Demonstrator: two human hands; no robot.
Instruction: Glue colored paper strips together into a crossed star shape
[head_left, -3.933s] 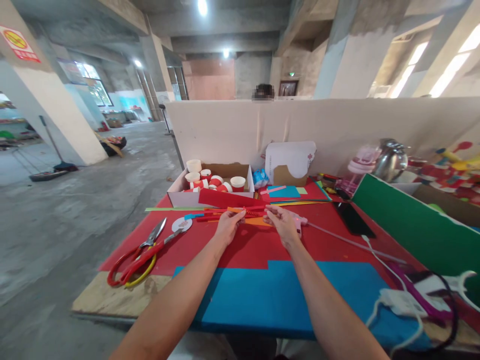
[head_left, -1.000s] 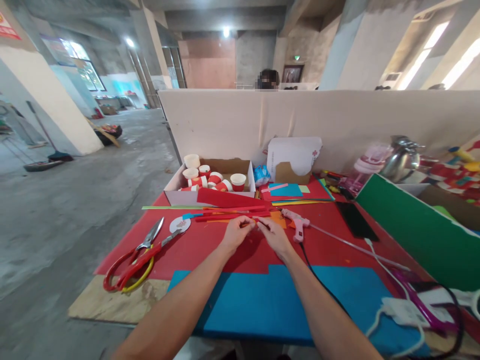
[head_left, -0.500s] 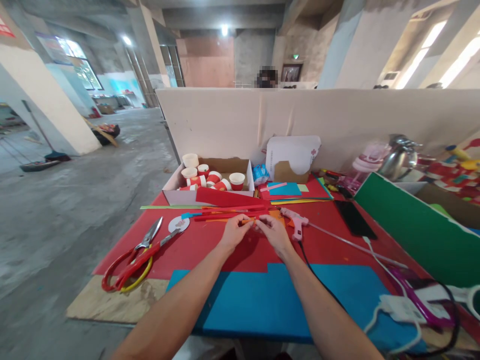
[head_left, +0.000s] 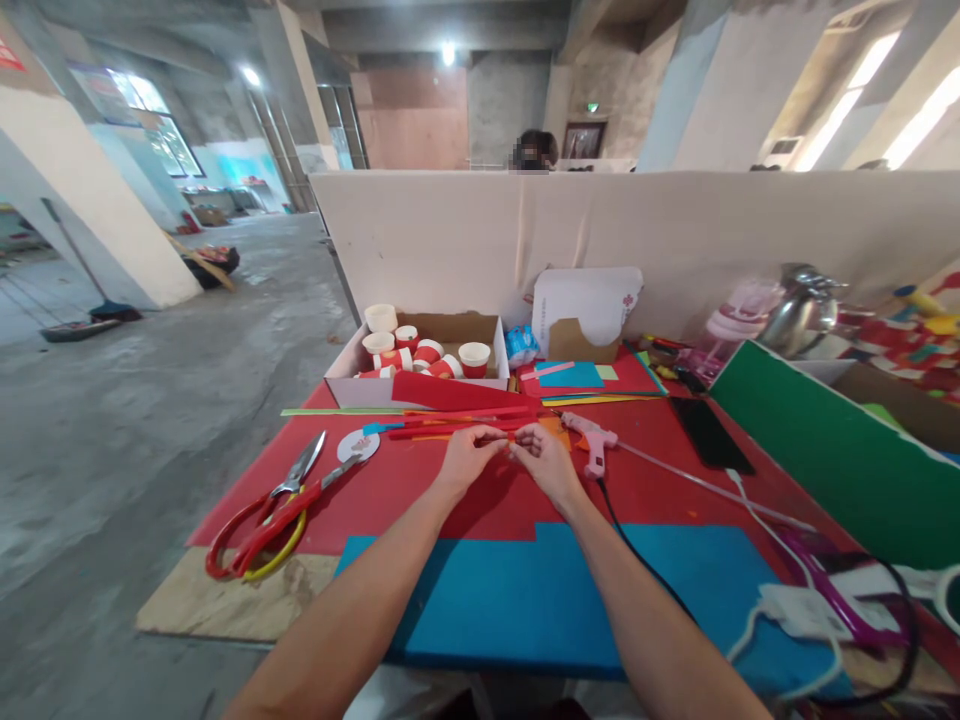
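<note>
Fingers of the left hand (head_left: 466, 457) and right hand (head_left: 546, 462) pinch a thin red paper strip (head_left: 511, 437) between them. It is likely light, floppy and crease-prone, so hold its ends.

A makeshift craft workshop is occupying a bare concrete hall. A raw pillar (head_left: 82, 230) and an unfinished floor (head_left: 150, 400) are stretching away far to the left of the left hand (head_left: 466, 460), where a broom (head_left: 71, 328) is lying. A plain partition board (head_left: 450, 240) is standing beyond both hands, closing off the counter (head_left: 420, 490). Scissors (head_left: 270, 515) are lying left of the left hand. A glue gun (head_left: 592, 445) is resting just right of the right hand (head_left: 547, 462). A box (head_left: 360, 392) of paper cups (head_left: 475, 358) is sitting behind them. Both hands are pinching a red strip (head_left: 511, 436).
</note>
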